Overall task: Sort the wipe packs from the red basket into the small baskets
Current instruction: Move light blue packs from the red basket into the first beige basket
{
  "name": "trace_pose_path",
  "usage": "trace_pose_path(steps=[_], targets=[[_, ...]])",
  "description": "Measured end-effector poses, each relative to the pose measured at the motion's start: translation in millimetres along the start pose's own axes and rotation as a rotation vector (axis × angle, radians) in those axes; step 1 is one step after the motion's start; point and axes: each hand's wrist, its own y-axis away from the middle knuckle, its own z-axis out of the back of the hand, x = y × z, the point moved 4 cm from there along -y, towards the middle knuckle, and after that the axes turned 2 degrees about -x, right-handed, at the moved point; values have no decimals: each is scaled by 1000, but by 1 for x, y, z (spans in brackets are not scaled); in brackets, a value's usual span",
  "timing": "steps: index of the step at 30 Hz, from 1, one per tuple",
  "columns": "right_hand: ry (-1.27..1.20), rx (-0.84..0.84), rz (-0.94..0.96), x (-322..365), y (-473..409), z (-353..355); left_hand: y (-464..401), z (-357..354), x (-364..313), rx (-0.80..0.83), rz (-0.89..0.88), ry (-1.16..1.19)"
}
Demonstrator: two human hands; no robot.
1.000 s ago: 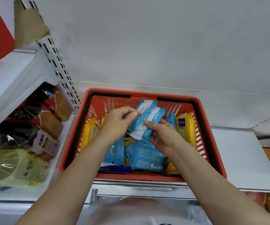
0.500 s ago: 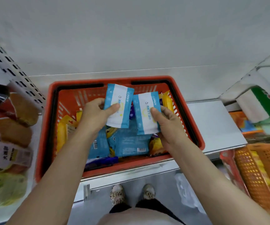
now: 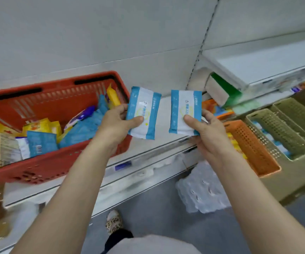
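Half a second ago both blue-and-white packs were held over the red basket (image 3: 52, 125); now they have come out past its right rim and hang over the shelf (image 3: 163, 114), between the red basket and the small baskets. That means the pick is done and the carry is under way, with the drop likely next.

Going from the red basket rightward: many blue and yellow packs still lie inside it, so plenty of sorting is left. Just right of its rim, the left hand (image 3: 115, 125) pinches the left wipe pack (image 3: 144, 111), thumb across the front, fingers behind. Beside that, apart from it, the right hand (image 3: 205, 130) grips the right wipe pack (image 3: 185, 111) the same way. Both packs stand upright, faces toward the camera. Farther right of the red basket sit the orange small basket (image 3: 252, 145) and the green small basket (image 3: 280, 132), the nearer one just beyond the right hand. Both forearms reach forward, roughly parallel.
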Motion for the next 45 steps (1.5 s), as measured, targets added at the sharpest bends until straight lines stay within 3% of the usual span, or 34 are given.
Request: trace_pose_path(steps=[10,15,23,28,34,40,45], targets=[[26,-232,31,54,85,303,102,-273,59,228,52,-90],[-26,-332,27,77,80,396,108,-359,71,267,44,-189],[7,-421,-8,121,17,505,48,-472,100,236,54,-202],[118,-412,-58,156,-36,554,13,-529,113,166,119,-249],[194,-299,-63,165,-121,575,-20,-548,123,12,192,-314],[538,-133,-114,136,-238,586,-44,-552,129,-236,273,-300],[860,130,-108,109,-338,576,-49,-564,140,-491,334,-168]])
